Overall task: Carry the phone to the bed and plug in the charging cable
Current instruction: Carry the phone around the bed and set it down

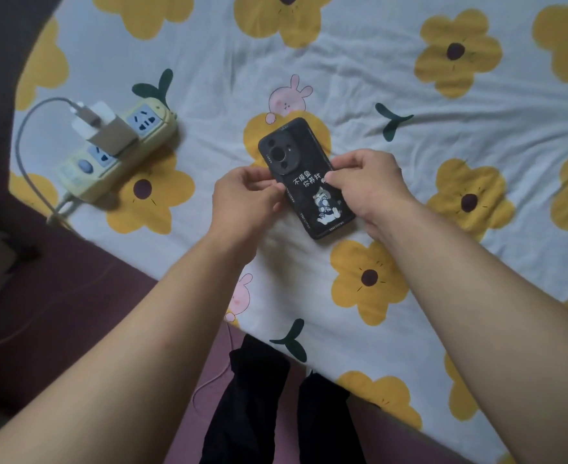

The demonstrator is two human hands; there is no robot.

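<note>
Hands meet on the phone point(304, 182) in the head view, near the middle of the bed point(343, 92), a little in from its near edge. The phone is back up. Its dark case shows a round camera ring at the far end, white lettering in the middle and a cartoon cat towards the near end. It sits slanted, with the camera end turned towards the far left.

The left hand point(242, 195) pinches the phone's left long edge with curled fingers and thumb. The right hand point(369, 185) grips the right long edge, its thumb laid on the back of the case and its fingers tucked out of sight. Whether the phone rests on the sheet or is held just above it cannot be told.

Near the bed's left edge, well apart from the phone, lies a pale yellow power strip point(148, 128) with a white charger point(108, 135) plugged into it. A grey cable point(19, 152) leaves the charger, loops out over the left edge and curves back towards the strip's near end, where its end is lost to view. At the bed's near edge the person's legs point(242, 413), in black, stand on a dull purple floor point(58, 296).
</note>
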